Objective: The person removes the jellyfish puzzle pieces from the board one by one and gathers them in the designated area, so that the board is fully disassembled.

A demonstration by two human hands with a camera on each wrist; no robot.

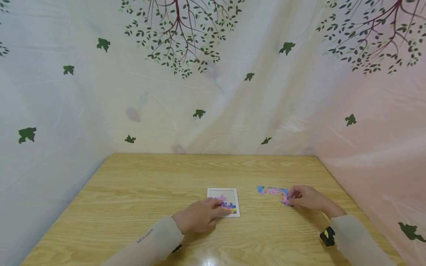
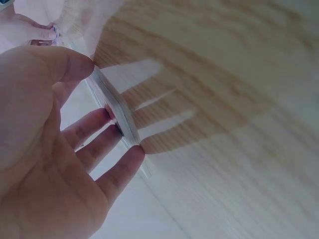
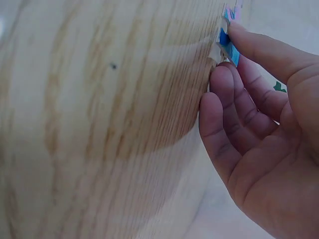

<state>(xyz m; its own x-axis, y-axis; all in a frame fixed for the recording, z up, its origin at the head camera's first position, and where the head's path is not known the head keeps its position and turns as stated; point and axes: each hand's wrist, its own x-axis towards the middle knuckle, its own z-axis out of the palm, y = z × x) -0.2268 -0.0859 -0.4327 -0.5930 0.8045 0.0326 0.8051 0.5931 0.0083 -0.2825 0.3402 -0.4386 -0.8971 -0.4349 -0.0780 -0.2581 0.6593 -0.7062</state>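
My left hand [image 1: 201, 216] reaches over a small white-framed puzzle tray [image 1: 222, 190], its outstretched fingers resting on the pieces inside. In the left wrist view, the thumb and fingertips touch the edge of the tray [image 2: 113, 102]. Pink, blue and yellow pieces [image 1: 229, 207] fill the near part of the tray, partly covered by the fingers. To the right, my right hand [image 1: 307, 197] pinches a blue puzzle piece [image 3: 229, 49] between thumb and finger, close over the table. Loose pink and blue pieces [image 1: 273, 191] lie beside that hand's fingertips.
Both hands work over a wooden table [image 1: 149, 177]. Behind it and along both sides hangs a pale curtain [image 1: 159, 111] printed with leaves and branches. A dark band [image 1: 327, 236] is on the right wrist.
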